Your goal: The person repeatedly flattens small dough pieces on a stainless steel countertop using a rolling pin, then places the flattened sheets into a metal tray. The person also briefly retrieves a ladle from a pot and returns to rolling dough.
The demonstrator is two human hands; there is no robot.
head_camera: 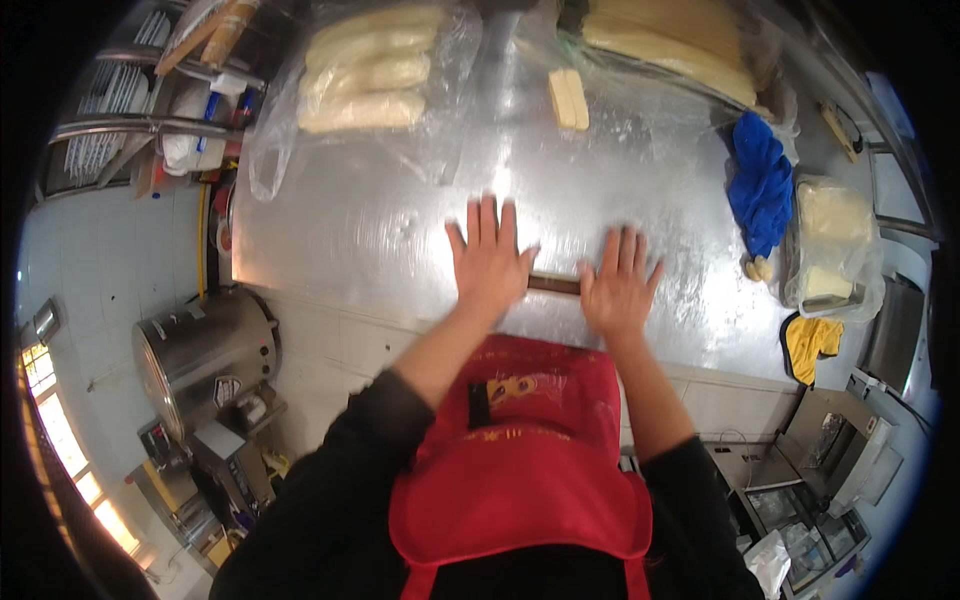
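A dark brown rolling pin lies crosswise near the front edge of the metal worktable. Its middle shows between my hands; its ends are hidden under them. My left hand is palm down over one end with the fingers spread and stretched forward. Over the other end my right hand is also flat, its fingers extended and slightly blurred. No dough can be seen under the pin. Farther back on the metal, beyond my hands, sit two pale dough strips side by side.
Plastic film covers several dough logs at the back left. A tray of dough slabs stands back right. On the right are a blue cloth, a small dough lump, a wrapped container and a yellow cloth.
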